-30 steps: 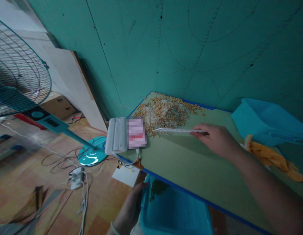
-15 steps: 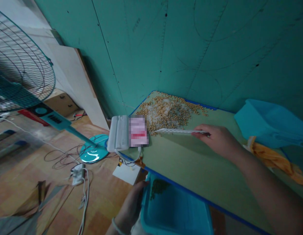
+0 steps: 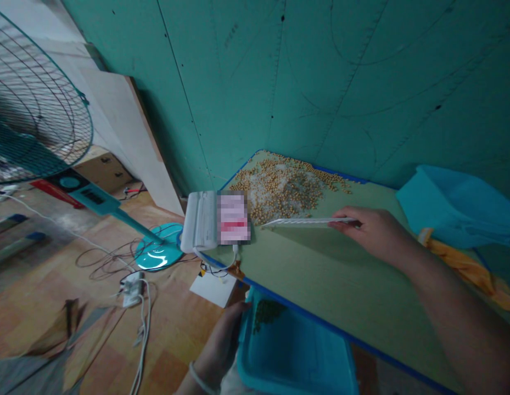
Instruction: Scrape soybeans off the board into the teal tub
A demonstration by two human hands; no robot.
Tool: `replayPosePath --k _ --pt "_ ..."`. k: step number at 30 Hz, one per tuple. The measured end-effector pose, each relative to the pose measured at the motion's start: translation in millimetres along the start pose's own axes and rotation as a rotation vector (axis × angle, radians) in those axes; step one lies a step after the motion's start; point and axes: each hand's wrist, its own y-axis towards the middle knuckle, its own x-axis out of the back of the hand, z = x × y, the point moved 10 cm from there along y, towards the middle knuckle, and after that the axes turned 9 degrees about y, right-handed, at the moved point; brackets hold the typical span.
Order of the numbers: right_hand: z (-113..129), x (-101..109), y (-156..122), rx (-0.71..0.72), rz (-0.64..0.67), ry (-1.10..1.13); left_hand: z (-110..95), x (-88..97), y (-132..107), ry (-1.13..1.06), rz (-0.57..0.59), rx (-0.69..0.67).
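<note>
My right hand (image 3: 368,230) is closed on one end of a thin, flat white sheet (image 3: 300,221), seen nearly edge-on above the table. The sheet's far end is close to the near side of a pile of tan, soybean-like beans (image 3: 275,189) mixed with white bits. Below the table's front edge, my left hand (image 3: 228,334) grips the left rim of a blue plastic bin (image 3: 296,351). Small green beans (image 3: 268,312) lie in that bin's far left corner. My left fingertips are partly hidden at the rim.
A white device (image 3: 200,222) with a blurred label sits on the left end of the green table (image 3: 304,274). At the right are another blue bin (image 3: 456,203) and an orange cloth (image 3: 464,269). A fan (image 3: 90,195), cords and a power strip (image 3: 132,288) stand left.
My right hand and the white sheet have shifted slightly to the right, away from the white device. My left hand stays on the bin's rim.
</note>
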Motion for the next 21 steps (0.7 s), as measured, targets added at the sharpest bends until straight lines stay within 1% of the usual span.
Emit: replayPosePath --k 6,11,13,16,21 --pt "-2 2 0 -0.027 0.001 0.006 13 2.9 6 0.0 -0.008 0.004" --pt "0 2 1 -0.019 -0.009 -0.017 23 6.0 9 0.036 0.002 0.058" --pt "1 1 1 -0.003 -0.014 -0.01 20 4.6 10 0.042 0.01 0.059" --pt "3 -1 1 0.015 -0.017 -0.004 10 1.8 6 0.033 0.019 0.036" --pt "5 -6 1 0.046 0.013 0.034 -10 2.4 -11 0.023 0.004 -0.005"
